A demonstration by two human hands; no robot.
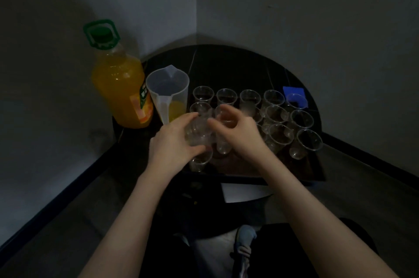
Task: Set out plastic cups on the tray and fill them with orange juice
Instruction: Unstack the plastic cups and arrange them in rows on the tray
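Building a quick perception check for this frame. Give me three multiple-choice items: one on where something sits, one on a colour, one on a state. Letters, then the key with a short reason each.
1. Where does the juice bottle stand relative to the clear pitcher?
A. to its left, at the table's edge
B. to its right, among the cups
C. behind the blue item

2. What colour is the bottle cap?
A. red
B. green
C. white

3. What is the left hand doing?
A. pouring from the pitcher
B. resting flat on the table
C. gripping a stack of clear cups

Key: 1 A, the bottle is the leftmost item, beside the pitcher. 2 B, cap and carry handle are green. 3 C, its fingers curl round the nested cups while the right hand reaches in next to them.
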